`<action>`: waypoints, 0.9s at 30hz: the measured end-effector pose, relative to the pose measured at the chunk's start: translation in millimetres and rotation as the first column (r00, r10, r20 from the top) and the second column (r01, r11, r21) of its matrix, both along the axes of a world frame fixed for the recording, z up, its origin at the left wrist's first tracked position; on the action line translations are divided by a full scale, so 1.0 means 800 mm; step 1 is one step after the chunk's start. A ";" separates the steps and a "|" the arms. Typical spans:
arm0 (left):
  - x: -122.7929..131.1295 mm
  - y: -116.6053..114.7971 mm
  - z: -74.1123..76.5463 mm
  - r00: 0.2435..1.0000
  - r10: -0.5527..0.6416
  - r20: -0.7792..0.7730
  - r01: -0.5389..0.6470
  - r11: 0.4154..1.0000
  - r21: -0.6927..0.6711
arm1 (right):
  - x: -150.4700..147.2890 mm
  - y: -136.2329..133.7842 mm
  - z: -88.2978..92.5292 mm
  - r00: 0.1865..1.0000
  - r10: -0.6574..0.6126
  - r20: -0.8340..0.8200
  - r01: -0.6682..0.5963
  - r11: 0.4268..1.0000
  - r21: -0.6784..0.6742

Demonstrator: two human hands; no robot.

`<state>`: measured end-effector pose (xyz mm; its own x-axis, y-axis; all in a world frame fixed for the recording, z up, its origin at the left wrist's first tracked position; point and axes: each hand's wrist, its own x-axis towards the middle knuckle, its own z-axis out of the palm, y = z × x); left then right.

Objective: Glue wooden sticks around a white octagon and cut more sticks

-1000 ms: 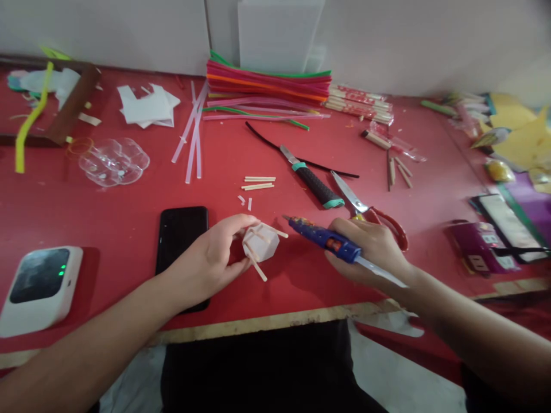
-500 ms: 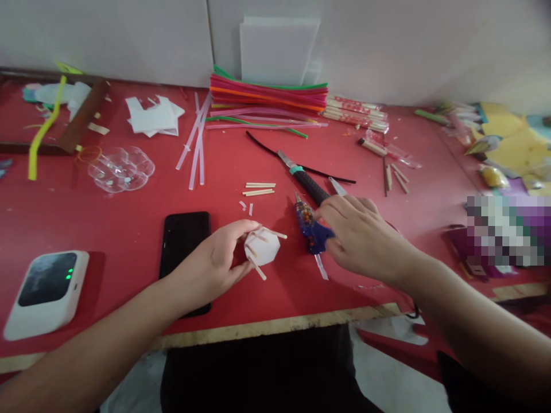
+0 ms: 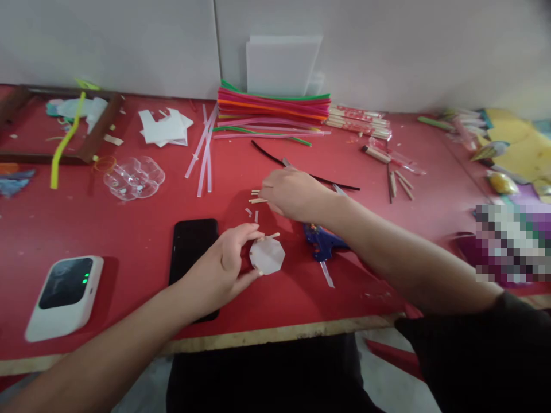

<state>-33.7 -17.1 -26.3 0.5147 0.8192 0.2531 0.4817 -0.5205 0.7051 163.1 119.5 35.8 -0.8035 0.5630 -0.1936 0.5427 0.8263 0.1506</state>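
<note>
My left hand [image 3: 226, 261], closed, pinches a small white eight-sided paper piece [image 3: 267, 256] by its left edges. A short wooden stick [image 3: 272, 236] pokes out at the top of that piece. Over the short wooden sticks [image 3: 257, 201] on the red table is my right hand [image 3: 290, 192], fingers bent together at their right ends. The hand itself hides what its fingertips grip. Beneath my right forearm lies a blue glue gun [image 3: 319, 244] with a clear glue stick [image 3: 328, 274] out of its back. Small clear scraps [image 3: 256, 216] lie between the hands.
A black phone [image 3: 193, 244] lies beside my left hand, and a white device [image 3: 64, 298] farther left. Behind are pipe cleaners [image 3: 273, 106], pink strips [image 3: 204, 163], a clear palette [image 3: 135, 176] and wrapped sticks [image 3: 357, 121]. A black pipe cleaner [image 3: 269, 154] lies past my right hand.
My right hand has left the glue gun and moved left to the short sticks. My left hand has turned the paper piece, so its flat face shows more. The view has shifted slightly.
</note>
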 end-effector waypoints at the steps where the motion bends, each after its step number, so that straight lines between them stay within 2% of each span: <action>1: 0.000 0.000 0.000 1.000 -0.006 0.016 0.006 1.000 -0.008 | -0.003 0.001 -0.002 1.000 0.007 0.002 -0.007 1.000 0.019; 5: 0.001 0.001 -0.001 1.000 -0.008 0.025 0.008 1.000 -0.008 | -0.010 -0.001 -0.007 1.000 0.011 -0.009 -0.010 0.998 0.067; 8: 0.001 0.002 -0.001 1.000 -0.006 0.001 0.006 1.000 0.007 | -0.008 -0.003 -0.003 0.999 -0.023 -0.028 0.025 0.998 0.060; 10: 0.000 0.002 0.000 1.000 0.000 -0.003 0.000 1.000 0.009 | 0.000 -0.005 0.003 0.994 -0.088 -0.061 0.090 0.995 0.034; 13: 0.001 0.002 0.004 0.998 0.010 -0.055 -0.009 1.000 0.019 | 0.024 -0.013 0.011 0.934 -0.286 -0.215 0.293 0.956 -0.002; 15: 0.002 0.003 0.007 0.995 0.008 -0.101 -0.005 1.000 0.027 | 0.044 -0.027 0.012 0.812 -0.393 -0.432 0.414 0.909 -0.049; 18: 0.005 0.003 0.010 0.992 0.008 -0.127 -0.002 0.999 0.049 | 0.065 -0.060 0.007 0.545 -0.404 -0.735 0.466 0.874 -0.136; 20: 0.006 0.004 0.011 0.992 0.006 -0.127 0.001 0.998 0.056 | 0.070 -0.084 0.001 0.318 -0.416 -0.852 0.440 0.861 -0.256; 22: 0.006 0.003 0.012 0.992 0.000 -0.127 0.007 0.999 0.052 | 0.067 -0.104 -0.008 0.082 -0.477 -0.875 0.332 0.841 -0.427; 23: 0.005 0.003 0.012 0.992 -0.003 -0.130 0.009 0.999 0.043 | 0.065 -0.112 -0.013 0.007 -0.499 -0.867 0.282 0.832 -0.477; 25: 0.004 0.003 0.013 0.992 -0.005 -0.125 0.008 1.000 0.027 | 0.061 -0.121 -0.022 -0.050 -0.531 -0.846 0.233 0.818 -0.526; 27: 0.004 0.003 0.013 0.994 -0.001 -0.106 0.003 1.000 0.020 | 0.060 -0.125 -0.030 -0.038 -0.552 -0.833 0.240 0.804 -0.544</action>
<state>-30.6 -14.8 -15.9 0.5412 0.8134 0.2134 0.5518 -0.5350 0.6397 211.1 19.2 11.6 -0.0224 0.9390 0.3431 0.3235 0.3316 -0.8862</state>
